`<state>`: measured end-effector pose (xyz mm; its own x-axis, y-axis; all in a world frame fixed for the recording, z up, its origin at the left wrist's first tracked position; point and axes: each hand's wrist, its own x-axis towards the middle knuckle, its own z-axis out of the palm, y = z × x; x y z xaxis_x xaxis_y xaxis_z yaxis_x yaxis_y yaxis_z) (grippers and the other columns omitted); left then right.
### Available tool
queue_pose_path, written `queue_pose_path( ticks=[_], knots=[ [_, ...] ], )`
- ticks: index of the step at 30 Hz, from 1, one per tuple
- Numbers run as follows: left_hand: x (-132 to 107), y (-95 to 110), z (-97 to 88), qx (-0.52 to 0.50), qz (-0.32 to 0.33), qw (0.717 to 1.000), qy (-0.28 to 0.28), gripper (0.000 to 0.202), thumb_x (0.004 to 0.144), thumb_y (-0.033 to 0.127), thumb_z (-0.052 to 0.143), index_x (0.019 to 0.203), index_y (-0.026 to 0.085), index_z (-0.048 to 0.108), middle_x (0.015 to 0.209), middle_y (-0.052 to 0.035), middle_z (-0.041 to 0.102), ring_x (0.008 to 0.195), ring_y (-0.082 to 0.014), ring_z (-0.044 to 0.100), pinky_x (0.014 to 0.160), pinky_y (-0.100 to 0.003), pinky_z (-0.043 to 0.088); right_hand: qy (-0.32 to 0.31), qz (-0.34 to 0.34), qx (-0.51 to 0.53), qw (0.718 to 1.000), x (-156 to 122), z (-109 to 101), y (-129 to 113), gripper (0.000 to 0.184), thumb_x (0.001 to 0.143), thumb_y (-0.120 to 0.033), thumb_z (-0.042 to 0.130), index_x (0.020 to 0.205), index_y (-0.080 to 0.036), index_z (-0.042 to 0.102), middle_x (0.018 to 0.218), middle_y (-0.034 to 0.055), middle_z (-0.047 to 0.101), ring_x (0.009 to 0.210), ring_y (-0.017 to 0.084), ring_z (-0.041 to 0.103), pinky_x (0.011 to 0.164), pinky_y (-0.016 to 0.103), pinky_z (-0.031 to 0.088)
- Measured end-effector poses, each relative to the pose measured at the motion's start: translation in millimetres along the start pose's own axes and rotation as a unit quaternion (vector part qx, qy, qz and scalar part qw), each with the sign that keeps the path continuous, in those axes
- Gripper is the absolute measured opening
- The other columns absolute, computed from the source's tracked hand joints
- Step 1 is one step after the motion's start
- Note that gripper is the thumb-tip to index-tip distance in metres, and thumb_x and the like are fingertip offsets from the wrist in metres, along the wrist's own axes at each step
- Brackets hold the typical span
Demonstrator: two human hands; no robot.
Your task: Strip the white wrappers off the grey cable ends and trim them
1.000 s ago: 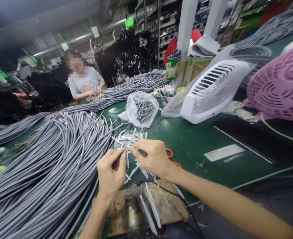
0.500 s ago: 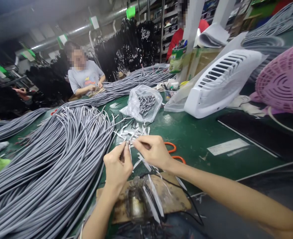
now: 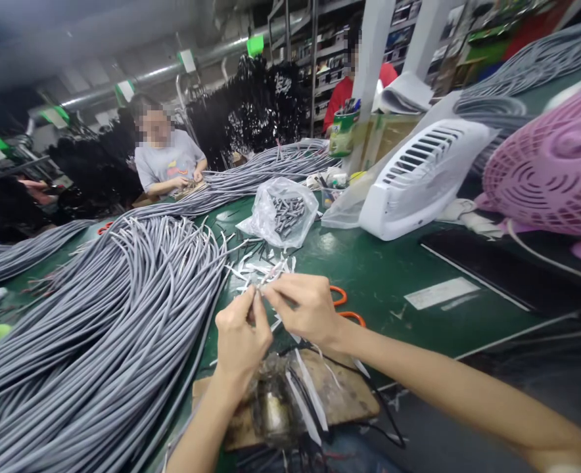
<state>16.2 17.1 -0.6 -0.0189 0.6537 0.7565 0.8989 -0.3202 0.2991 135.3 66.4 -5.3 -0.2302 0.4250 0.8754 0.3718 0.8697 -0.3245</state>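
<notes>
Away from the gray cables (image 3: 123, 315), our left hand (image 3: 244, 334) had shifted right.
Its fingers pinched a small piece (image 3: 259, 290) above the green surface (image 3: 384, 282), inward from the near edge; we judged it light, bendy and slip-prone, best held near its tip. It looked thin and pale, finer detail unreadable. Our right hand (image 3: 307, 309) met it; whether those fingers gripped, we couldn't tell.

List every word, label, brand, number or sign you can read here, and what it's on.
No text is legible.
Green can: label too small to read.
Gray shirt: print too blurred.
Hanging white card: any writing too small.
White strip: any print too faint.
</notes>
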Motion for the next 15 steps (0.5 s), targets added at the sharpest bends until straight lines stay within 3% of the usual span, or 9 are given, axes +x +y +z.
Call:
queue_pose_path(
  ticks=[3,7,9,11,15],
  knots=[
    [3,-2,-1.5,-0.01,-0.027,1.0,0.012,0.025,0.08,0.016,0.044,0.079,0.007,0.068,0.043,0.0,0.054,0.031,-0.0081,0.04,0.035,-0.02,0.029,0.006,-0.067,-0.014,0.998,1,1,0,0.025,0.084,-0.02,0.05,0.064,-0.014,0.063,0.052,0.0009,0.06,0.047,0.009,0.051,0.051,0.021,0.035],
    [-1,-2,2.3,0.032,0.001,0.999,0.01,0.027,0.083,0.018,0.042,0.08,0.009,0.068,0.047,-0.0025,0.058,0.036,-0.0102,0.046,0.04,-0.021,0.033,-0.01,0.038,0.003,0.999,4,3,4,0.029,0.086,-0.02,0.049,0.059,-0.014,0.06,0.05,-0.0001,0.058,0.043,0.008,0.048,0.046,0.021,0.033],
    [-4,-4,5.9,0.065,0.031,0.997,0.009,0.029,0.083,0.017,0.039,0.081,0.01,0.068,0.053,-0.0061,0.061,0.041,-0.0121,0.051,0.042,-0.022,0.034,-0.014,0.053,0.006,0.999,2,3,2,0.027,0.085,-0.019,0.049,0.06,-0.014,0.059,0.052,0.0003,0.059,0.045,0.008,0.049,0.047,0.021,0.034],
    [-3,-9,7.8,0.073,0.009,0.997,-0.024,0.028,0.08,0.015,0.039,0.078,0.012,0.067,0.056,-0.0077,0.063,0.043,-0.013,0.052,0.044,-0.023,0.034,-0.013,-0.004,0.011,1.0,-2,2,-4,0.024,0.084,-0.017,0.049,0.062,-0.015,0.059,0.054,0.0007,0.06,0.048,0.009,0.05,0.049,0.022,0.035],
    [8,-23,3.1,0.034,-0.12,0.983,-0.133,0.029,0.078,0.014,0.043,0.056,0.015,0.063,0.046,-0.0037,0.057,0.039,-0.0113,0.046,0.045,-0.022,0.031,-0.013,-0.122,0.053,0.991,-5,-1,-14,0.036,0.088,-0.017,0.041,0.056,-0.02,0.055,0.043,-0.0038,0.05,0.041,0.008,0.043,0.048,0.023,0.033]
  ],
)
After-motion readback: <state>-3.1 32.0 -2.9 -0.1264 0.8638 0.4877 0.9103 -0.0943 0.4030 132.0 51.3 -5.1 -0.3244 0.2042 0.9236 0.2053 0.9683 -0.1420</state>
